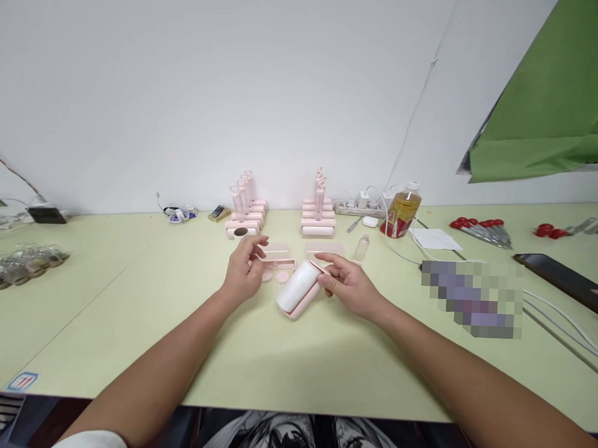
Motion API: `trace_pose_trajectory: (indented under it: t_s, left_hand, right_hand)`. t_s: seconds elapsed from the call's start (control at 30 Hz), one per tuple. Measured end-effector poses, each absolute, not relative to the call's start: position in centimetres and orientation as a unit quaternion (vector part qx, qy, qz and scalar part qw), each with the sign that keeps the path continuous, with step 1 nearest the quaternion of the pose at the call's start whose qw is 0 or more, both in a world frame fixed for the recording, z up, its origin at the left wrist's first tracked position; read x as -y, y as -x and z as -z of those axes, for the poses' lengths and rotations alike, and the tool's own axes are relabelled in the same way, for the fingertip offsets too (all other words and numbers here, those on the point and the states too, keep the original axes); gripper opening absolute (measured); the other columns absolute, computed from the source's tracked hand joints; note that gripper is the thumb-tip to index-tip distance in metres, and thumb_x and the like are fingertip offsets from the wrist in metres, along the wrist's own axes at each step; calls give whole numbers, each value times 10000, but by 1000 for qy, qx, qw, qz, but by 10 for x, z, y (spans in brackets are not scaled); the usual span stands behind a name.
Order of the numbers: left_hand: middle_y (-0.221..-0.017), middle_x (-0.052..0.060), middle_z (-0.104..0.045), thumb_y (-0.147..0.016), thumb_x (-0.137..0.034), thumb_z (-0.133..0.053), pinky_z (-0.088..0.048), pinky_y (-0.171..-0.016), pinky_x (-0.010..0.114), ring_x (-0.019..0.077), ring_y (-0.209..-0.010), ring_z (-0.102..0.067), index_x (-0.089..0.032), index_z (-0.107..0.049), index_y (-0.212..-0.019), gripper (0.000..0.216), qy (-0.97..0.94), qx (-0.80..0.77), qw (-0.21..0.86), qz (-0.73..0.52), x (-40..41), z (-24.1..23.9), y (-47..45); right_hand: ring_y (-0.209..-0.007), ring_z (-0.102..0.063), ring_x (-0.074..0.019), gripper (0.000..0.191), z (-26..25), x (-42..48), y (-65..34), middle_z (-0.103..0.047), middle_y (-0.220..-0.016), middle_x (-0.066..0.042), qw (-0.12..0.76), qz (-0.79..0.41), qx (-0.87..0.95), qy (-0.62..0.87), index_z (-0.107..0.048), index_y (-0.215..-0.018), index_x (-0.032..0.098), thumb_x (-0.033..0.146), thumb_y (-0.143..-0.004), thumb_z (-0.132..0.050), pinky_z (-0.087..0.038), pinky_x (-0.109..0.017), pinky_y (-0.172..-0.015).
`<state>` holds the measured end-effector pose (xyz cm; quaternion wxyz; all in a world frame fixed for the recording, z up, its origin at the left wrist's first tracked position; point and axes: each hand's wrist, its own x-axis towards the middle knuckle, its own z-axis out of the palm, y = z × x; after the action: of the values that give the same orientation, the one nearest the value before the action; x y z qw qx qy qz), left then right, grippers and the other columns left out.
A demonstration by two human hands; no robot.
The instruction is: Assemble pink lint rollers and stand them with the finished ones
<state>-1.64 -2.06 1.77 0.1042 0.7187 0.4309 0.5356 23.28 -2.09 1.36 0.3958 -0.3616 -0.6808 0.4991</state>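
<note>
My right hand grips a white roller with a pink frame, tilted low over the pale green table. My left hand hovers just left of it, fingers curled and apart, holding nothing. In front of my left hand lie two small pink round pads and a pink tray-like part. A flat pink piece lies just beyond my right hand.
Two stacks of pink parts stand at the back. Nearby are a small clear vial, a bottle of yellow liquid, a power strip, red-handled tools, a black phone and cables. Small jars sit left.
</note>
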Motion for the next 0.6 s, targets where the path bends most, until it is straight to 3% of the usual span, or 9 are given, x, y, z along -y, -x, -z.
trace_pose_trajectory:
  t_s: [0.13, 0.27, 0.33, 0.4, 0.6]
  left_hand:
    - [-1078, 73, -593, -868, -226, -471, -479, -718, 292, 138, -790, -571, -199, -487, -1240, 373, -756, -406, 205, -471, 29, -14, 6]
    - [-1230, 105, -557, -797, -436, -628, -482, -754, 324, 204, -902, -590, -225, -290, -1436, 752, -802, -419, 285, -316, 42, -14, -7]
    - [-1253, 100, -557, -755, -430, -667, -475, -797, 357, 248, -974, -586, -240, -211, -1480, 877, -804, -435, 302, -270, 46, -16, -12]
    - [-1270, 97, -552, -754, -383, -659, -465, -841, 374, 273, -1045, -566, -239, -211, -1483, 868, -793, -441, 322, -268, 49, -17, -15]
    - [-1269, 83, -524, -728, -366, -682, -465, -849, 366, 261, -1039, -541, -263, -271, -1450, 838, -731, -472, 363, -334, 46, -18, -13]
  right_hand:
    - [-573, -500, -129, 498, -8, 22, -230, -489, -635, 54, 391, -504, 686, 351, -511, -1209, 187, 449, -806, -644, -398, -273, -566]
    - [-561, -501, -119, 470, -4, 23, -225, -542, -668, 37, 396, -521, 672, 346, -513, -1140, 193, 485, -798, -649, -415, -263, -552]
    - [-548, -508, -119, 471, -3, 23, -223, -553, -662, 39, 396, -528, 666, 346, -510, -1110, 196, 503, -784, -656, -424, -262, -538]
    - [-544, -515, -123, 460, -5, 22, -224, -556, -653, 41, 406, -519, 667, 347, -516, -1092, 195, 499, -778, -659, -432, -266, -535]
    - [-575, -487, -125, 239, -22, -2, -251, -556, -688, 16, 616, -302, 583, 436, -560, -855, 193, 392, -760, -655, -410, -263, -541]
